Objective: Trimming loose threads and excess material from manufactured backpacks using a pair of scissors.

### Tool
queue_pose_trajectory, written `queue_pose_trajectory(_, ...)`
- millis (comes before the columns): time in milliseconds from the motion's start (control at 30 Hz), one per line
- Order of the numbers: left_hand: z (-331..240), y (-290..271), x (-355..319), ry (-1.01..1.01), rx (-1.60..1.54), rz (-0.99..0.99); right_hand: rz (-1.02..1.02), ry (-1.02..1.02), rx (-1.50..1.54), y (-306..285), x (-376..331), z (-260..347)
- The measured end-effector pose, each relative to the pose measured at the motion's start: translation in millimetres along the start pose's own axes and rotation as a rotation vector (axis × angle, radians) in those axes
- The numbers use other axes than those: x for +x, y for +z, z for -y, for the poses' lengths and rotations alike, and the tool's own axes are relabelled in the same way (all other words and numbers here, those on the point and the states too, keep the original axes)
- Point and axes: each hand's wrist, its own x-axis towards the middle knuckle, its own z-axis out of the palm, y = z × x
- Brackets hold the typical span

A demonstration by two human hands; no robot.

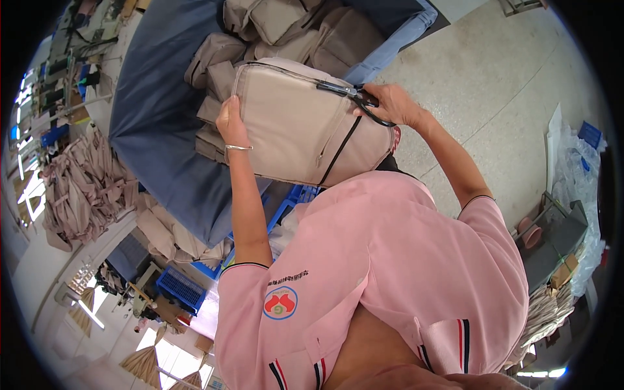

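Note:
A beige fabric bag (279, 130) with dark zips and a black strip lies tilted in front of my body. My left hand (233, 122) grips its left edge, fingers closed round the fabric; a silvery bangle is on that wrist. At the bag's upper right, my right hand (390, 105) is closed round the black handles of a pair of scissors (338, 88). The blades point left and lie along the bag's top edge, by the zip. Whether the blades touch a thread cannot be made out.
Behind the bag stands a large blue fabric bin (162, 97) holding several similar beige bags (286, 19). Beige cloth pieces (91, 185) are heaped at the left, with a blue crate (182, 289) below. Pale floor (481, 78) stretches to the right, where clear plastic wrap (580, 175) hangs.

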Motion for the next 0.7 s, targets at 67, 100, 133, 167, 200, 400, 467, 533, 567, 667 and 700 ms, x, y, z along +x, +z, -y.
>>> queue_pose_trajectory(67, 2, 0, 2, 0.009, 0.015, 0.006, -0.014, 0.016, 0.015, 7, -1, -4)
queue_pose_trajectory(100, 2, 0, 3, 0.018, 0.03, 0.01, -0.034, 0.017, 0.029, 11, -2, -7)
queue_pose_trajectory(133, 2, 0, 3, 0.016, 0.03, 0.013, -0.053, 0.02, 0.044, 14, -2, -10)
queue_pose_trajectory(167, 1, 0, 3, 0.014, 0.035, 0.016, -0.053, 0.024, 0.045, 16, -2, -12)
queue_pose_trajectory(200, 0, 1, 3, 0.012, 0.04, 0.02, -0.057, 0.038, 0.065, 18, -2, -13)
queue_pose_trajectory(400, 13, -26, 25, -0.343, -0.093, 0.248, -0.172, 0.223, 0.269, 26, -5, -11)
queue_pose_trajectory(467, 7, -32, 45, -0.487, -0.224, 0.327, -0.221, 0.307, 0.373, 29, -9, -15)
queue_pose_trajectory(533, 13, -37, 63, -0.629, -0.354, 0.399, -0.255, 0.406, 0.459, 30, -14, -13)
queue_pose_trajectory(567, 28, -40, 71, -0.641, -0.273, 0.491, -0.234, 0.443, 0.5, 34, -16, -15)
queue_pose_trajectory(667, 57, -35, 67, -0.766, -0.169, 0.491, -0.293, 0.507, 0.817, 48, -27, -10)
queue_pose_trajectory(700, 63, -41, 67, -0.757, -0.18, 0.528, -0.296, 0.496, 0.813, 51, -28, -8)
